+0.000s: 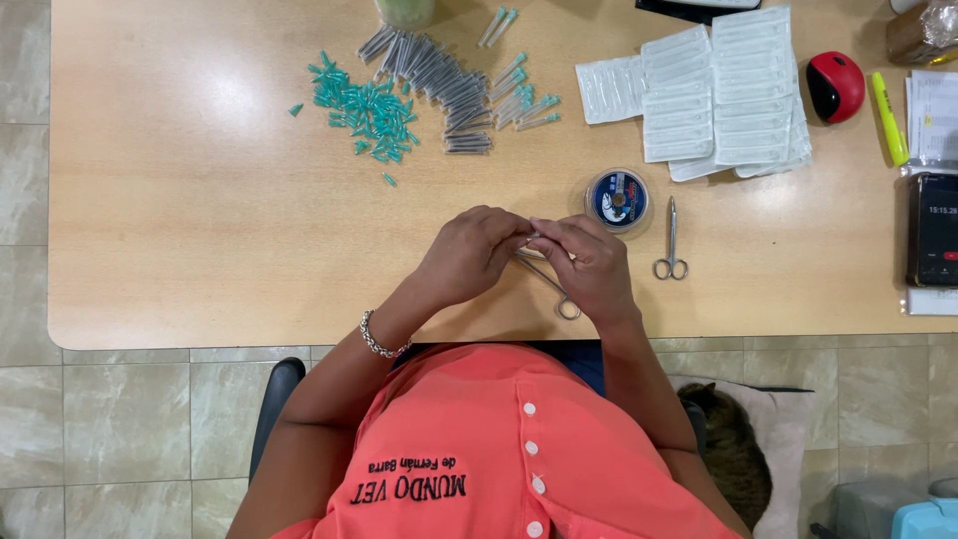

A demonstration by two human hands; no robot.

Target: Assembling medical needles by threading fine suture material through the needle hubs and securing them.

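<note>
My left hand, with a beaded bracelet at the wrist, and my right hand meet fingertip to fingertip over the wooden table, near its front edge. The left fingers pinch a small thin piece that is too small to make out. Slim metal forceps run under my right hand, which grips them; one ring handle sticks out below it. A round spool of thread lies just beyond my right hand. A second pair of metal forceps lies to the right of it.
Farther back lie a pile of teal caps, grey tubes and several teal-hubbed needles. White sealed packets are stacked at the back right, beside a red round object, a yellow highlighter and a phone. A cat lies on the floor.
</note>
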